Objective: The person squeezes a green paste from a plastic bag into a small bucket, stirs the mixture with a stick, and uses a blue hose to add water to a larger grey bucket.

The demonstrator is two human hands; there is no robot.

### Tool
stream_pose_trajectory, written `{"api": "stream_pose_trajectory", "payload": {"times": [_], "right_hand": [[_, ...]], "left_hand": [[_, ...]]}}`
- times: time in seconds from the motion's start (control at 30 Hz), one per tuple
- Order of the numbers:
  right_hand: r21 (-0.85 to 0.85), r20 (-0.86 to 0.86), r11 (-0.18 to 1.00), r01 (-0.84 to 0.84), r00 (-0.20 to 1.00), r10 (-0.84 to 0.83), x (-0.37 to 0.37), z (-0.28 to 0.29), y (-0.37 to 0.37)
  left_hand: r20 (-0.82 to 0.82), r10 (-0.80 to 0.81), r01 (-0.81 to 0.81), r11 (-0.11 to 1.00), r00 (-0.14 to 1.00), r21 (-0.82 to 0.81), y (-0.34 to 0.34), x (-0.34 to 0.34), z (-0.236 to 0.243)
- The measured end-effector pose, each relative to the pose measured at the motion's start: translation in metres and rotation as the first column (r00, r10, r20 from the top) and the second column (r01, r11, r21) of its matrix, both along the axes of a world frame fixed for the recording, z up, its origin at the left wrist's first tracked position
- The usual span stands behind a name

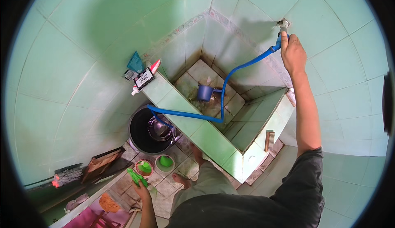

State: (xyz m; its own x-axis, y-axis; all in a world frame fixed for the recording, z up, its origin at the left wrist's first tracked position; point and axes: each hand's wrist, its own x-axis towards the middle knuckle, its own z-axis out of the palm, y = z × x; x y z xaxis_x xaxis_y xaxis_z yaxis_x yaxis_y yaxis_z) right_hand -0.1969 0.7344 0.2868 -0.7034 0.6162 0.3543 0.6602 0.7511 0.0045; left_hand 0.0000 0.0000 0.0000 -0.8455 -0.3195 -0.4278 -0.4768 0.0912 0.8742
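Note:
High on the tiled wall at the right, my right hand is closed round the tap, where a blue hose joins it. From there the hose drops across the tiled basin, bends over its near rim and ends in a dark bucket with water in it. Low at the left, my left hand grips a bright green cloth, bunched up. Just beyond that hand stand two small tubs, with green things in them. A blue-violet dipper lies on the basin floor.
On the basin rim are toiletry tubes and a black box at the far left corner, and a wooden brush at the right. A grey mop head and a brown framed board lean at the left. My feet are on floor tiles.

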Motion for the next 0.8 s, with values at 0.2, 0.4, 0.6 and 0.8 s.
{"api": "stream_pose_trajectory", "payload": {"times": [0.2, 0.4, 0.6, 0.8], "right_hand": [[0.075, -0.267, 0.97, -0.232, 0.932, 0.243, -0.005, 0.005, -0.014], [-0.05, -0.153, 0.996, 0.081, 0.984, -0.087, -0.023, 0.014, -0.035], [-0.257, -0.056, 0.955, 0.149, 0.984, -0.169, -0.019, 0.03, -0.019], [-0.214, -0.353, 0.848, -0.485, 0.848, 0.396, 0.03, 0.01, 0.012]], "left_hand": [[0.026, 0.02, -0.019, 0.999, 0.999, -0.043, 0.01, -0.002, -0.006], [0.041, 0.047, -0.043, 0.996, 0.998, -0.083, 0.021, -0.001, 0.004], [0.048, 0.017, -0.014, 0.998, 0.999, -0.059, 0.031, -0.017, 0.005], [-0.024, -0.015, 0.013, 0.996, 1.0, -0.088, 0.036, -0.028, 0.025]]}}
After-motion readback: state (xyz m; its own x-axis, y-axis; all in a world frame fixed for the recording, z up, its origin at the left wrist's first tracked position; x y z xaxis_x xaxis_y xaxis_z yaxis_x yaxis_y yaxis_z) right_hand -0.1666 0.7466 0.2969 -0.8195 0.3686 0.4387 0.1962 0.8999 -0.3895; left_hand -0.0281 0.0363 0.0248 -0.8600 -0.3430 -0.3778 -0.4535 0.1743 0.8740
